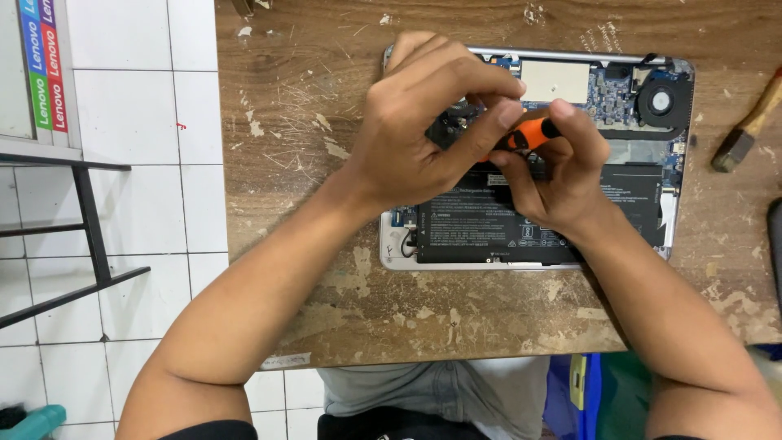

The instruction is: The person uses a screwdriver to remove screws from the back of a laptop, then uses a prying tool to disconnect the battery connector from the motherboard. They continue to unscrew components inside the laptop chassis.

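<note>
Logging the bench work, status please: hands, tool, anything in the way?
Both hands, left hand and right hand, grip orange screwdriver over opened laptop. Brush lies clear.

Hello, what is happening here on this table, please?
A person is working on an opened laptop lying on a worn wooden table. Both hands are over its inner parts: the right hand and the left hand together hold an orange-handled screwdriver above the black battery. A brush lies at the right.
</note>
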